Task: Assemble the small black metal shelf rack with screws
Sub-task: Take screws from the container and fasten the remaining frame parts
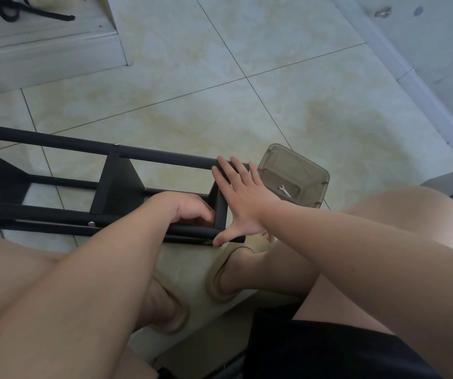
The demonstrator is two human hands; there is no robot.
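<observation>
Two hands: both work at the rack's (116, 184) right-hand end.
Rack: lies on its side on the floor (247, 110), its long axis running away to the left.
Right hand (243, 199): flat with fingers spread, pressing the end panel (220, 212).
Left hand (189, 209): curled inside the frame; I cannot tell what it holds.
Wrench (285, 190): in the box (293, 160), nearest the right hand.

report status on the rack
Right hand flat on end of black metal shelf rack lying sideways. Left hand curled inside frame, hold hidden. Small silver wrench in tinted plastic bin.
</observation>
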